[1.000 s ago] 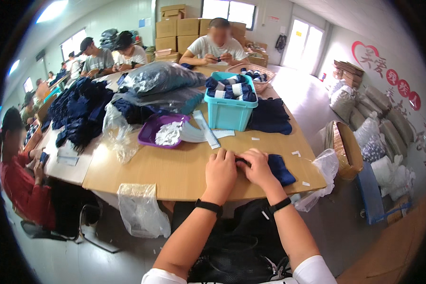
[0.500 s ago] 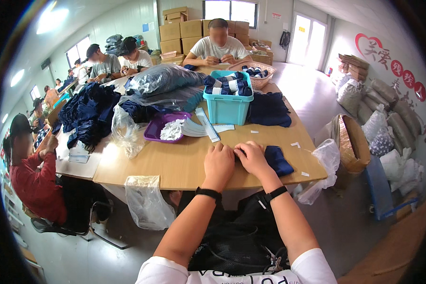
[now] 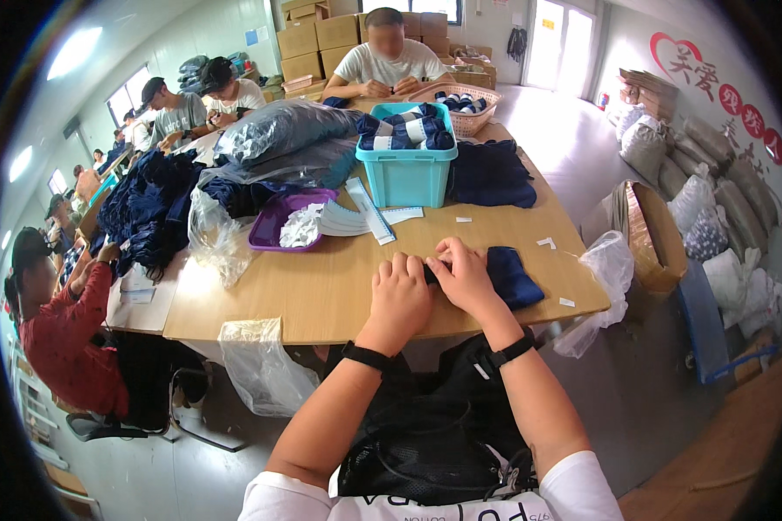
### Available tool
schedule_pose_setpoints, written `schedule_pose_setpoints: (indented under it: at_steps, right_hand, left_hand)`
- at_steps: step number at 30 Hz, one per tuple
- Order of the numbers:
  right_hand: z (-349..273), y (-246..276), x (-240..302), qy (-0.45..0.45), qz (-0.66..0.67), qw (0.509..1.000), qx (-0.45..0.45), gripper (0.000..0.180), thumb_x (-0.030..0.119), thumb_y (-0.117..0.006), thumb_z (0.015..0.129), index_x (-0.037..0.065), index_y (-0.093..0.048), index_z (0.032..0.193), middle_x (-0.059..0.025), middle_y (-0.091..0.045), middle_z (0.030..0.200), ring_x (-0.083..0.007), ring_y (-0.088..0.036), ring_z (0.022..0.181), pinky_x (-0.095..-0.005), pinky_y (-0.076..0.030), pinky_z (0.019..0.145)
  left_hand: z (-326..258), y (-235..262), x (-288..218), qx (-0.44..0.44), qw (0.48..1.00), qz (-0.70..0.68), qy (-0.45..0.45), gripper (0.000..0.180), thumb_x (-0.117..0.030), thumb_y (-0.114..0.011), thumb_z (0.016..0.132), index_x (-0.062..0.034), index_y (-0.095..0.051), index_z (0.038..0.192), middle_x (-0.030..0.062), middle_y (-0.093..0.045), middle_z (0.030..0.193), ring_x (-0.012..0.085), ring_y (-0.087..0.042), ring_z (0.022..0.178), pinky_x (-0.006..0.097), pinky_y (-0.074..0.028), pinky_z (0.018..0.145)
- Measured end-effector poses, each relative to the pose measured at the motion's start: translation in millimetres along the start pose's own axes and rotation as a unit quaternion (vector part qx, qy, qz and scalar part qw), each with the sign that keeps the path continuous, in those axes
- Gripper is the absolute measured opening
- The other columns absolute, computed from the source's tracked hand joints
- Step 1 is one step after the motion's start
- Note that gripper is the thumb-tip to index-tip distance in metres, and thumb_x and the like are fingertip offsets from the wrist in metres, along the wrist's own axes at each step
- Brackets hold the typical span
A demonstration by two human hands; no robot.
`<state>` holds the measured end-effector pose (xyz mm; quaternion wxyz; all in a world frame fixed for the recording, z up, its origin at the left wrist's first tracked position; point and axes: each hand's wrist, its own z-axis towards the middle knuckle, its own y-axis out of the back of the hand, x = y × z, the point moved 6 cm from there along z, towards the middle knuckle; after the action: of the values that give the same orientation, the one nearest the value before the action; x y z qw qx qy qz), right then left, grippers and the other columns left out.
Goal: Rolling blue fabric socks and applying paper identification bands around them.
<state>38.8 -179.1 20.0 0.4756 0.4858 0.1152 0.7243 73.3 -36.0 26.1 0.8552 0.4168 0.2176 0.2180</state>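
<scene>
My left hand [image 3: 401, 295] and my right hand [image 3: 462, 276] meet at the near edge of a wooden table [image 3: 321, 286]. Both pinch the left end of a folded dark blue sock bundle [image 3: 513, 276] that lies flat on the table to the right of my right hand. The fingers hide the part they hold. Each wrist wears a black band.
Farther back stand a teal basket [image 3: 407, 174] of rolled socks, a purple tray [image 3: 280, 222] with white labels, paper strips [image 3: 367, 208], dark sock piles [image 3: 492, 172] and clear bags [image 3: 278, 130]. Plastic bags [image 3: 601, 286] hang off the table edges. Several people sit around; sacks [image 3: 712, 200] lie right.
The view has tilted slightly; my hands stay together on the dark blue sock bundle at the table edge, fingers shifting a little.
</scene>
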Motion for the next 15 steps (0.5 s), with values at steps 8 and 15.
schedule_pose_setpoints:
  at_steps: [8,15]
  right_hand:
    - [-35.8,11.5,9.9,-0.043,0.319,0.941,0.108,0.044,0.008,-0.081,0.092,0.0,-0.059,0.129,-0.0071,-0.07,0.111,-0.0146,-0.067,0.107,-0.0323,-0.052,0.096]
    - [-27.6,25.2,30.5,0.067,0.177,0.977,0.102,0.043,0.028,-0.088,0.085,0.0,-0.071,0.113,-0.018,-0.069,0.11,-0.0363,-0.065,0.104,-0.0409,-0.053,0.091]
  left_hand:
    - [-15.5,15.2,9.5,0.089,0.98,-0.158,0.077,0.034,-0.02,-0.075,0.091,-0.0012,-0.06,0.115,0.0266,-0.071,0.097,0.0481,-0.068,0.095,0.054,-0.054,0.08]
    - [-14.3,22.8,14.7,0.062,0.954,-0.281,0.081,0.037,-0.008,-0.078,0.082,-0.0043,-0.061,0.114,0.0226,-0.07,0.095,0.0463,-0.066,0.089,0.053,-0.053,0.076]
